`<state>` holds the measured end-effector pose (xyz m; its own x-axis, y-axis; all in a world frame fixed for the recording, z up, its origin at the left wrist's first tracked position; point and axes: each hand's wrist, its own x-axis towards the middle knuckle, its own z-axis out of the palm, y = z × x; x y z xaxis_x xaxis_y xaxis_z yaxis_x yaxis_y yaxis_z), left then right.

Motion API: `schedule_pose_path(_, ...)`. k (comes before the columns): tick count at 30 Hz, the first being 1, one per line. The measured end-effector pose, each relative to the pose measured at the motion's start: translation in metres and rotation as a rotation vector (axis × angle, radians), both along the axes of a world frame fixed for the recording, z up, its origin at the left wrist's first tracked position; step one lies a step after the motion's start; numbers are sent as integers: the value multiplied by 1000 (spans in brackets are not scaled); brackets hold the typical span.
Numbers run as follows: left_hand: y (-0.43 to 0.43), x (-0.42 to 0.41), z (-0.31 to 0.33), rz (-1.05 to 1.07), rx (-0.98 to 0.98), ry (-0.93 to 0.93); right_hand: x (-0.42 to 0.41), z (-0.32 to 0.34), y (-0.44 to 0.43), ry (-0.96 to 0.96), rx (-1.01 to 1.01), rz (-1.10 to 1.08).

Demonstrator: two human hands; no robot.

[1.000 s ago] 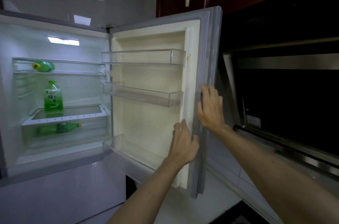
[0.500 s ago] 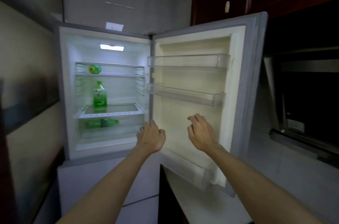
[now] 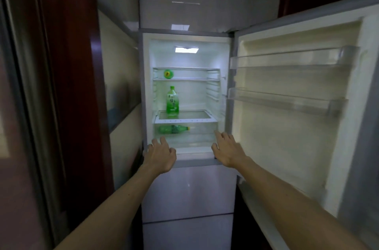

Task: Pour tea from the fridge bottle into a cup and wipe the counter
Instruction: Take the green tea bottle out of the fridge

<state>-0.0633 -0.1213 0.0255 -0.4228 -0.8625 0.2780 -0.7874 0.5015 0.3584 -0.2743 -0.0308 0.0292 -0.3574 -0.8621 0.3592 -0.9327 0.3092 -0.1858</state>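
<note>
Standing: 1 green tea bottle [image 3: 172, 102]. Above it, 1 top bottle [image 3: 168, 73], cap end only; below it, 1 lying bottle [image 3: 174, 129], blurred behind drawer [image 3: 202, 129]. Further below, left hand [image 3: 161, 154], right hand [image 3: 228, 152]: fingers loosely spread, empty.

**Item 1: left hand [image 3: 161, 155].** Bare. Shown from the back, with the knuckles and fingers in view and the thumb on the side nearest the other hand. Behind the wrist is the left forearm [image 3: 114, 204], uncovered along its whole visible length. It is slim at the wrist and broadens away from the hand.

**Item 2: right hand [image 3: 228, 151].** Bare. Also shown from the back, with its thumb on the side nearest the left hand. Behind it is the right forearm [image 3: 297, 204], likewise uncovered and thickening away from the hand.

**Fine detail:** nails and small skin marks are too blurred to tell.
</note>
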Motion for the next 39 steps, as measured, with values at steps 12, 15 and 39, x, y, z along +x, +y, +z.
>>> schedule_pose_path(12, -38, 0, -12, -57, -96, -41, 3, -14, -45, -2, 88, 42)
schedule_pose_path(15, -50, -15, -11, -50, -121, -85, -10, -14, -58, 6, 92, 45)
schedule_pose_path(39, -210, -154, -17, 69, -107, -148, -141, -24, -226, 8, 125, 187)
